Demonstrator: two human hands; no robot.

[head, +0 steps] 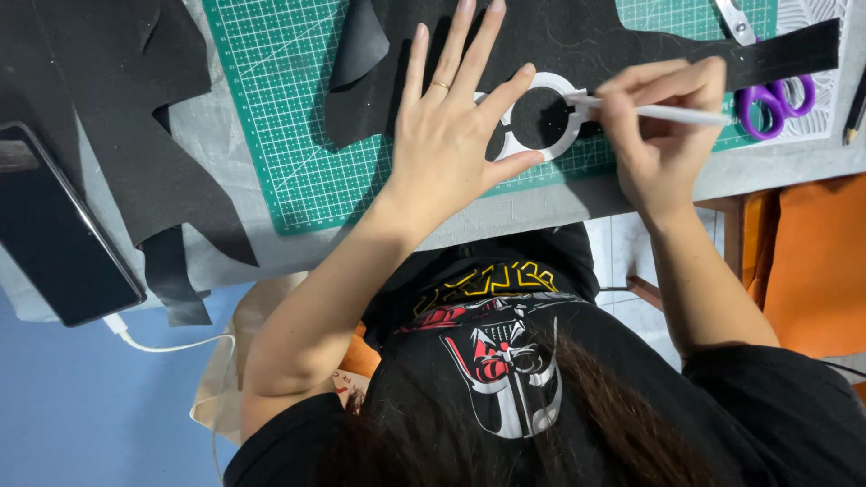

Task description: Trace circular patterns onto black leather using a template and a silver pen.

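Left hand point(446, 144) flat, fingers spread, pinned white ring template point(541, 117) on black fabric point(577, 36); right hand point(663, 135) pinched white pencil point(667, 113), lying crosswise, tip at ring's right edge.

Bright, even overhead light; soft shadows under the hands; sharp focus throughout.

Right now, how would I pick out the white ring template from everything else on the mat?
Start at the green cutting mat, then the black fabric sheet over its upper part. The white ring template lies flat on that fabric, pinned under the left hand while the right hand holds a white pen to its edge. It is the only white, circular cutout there.
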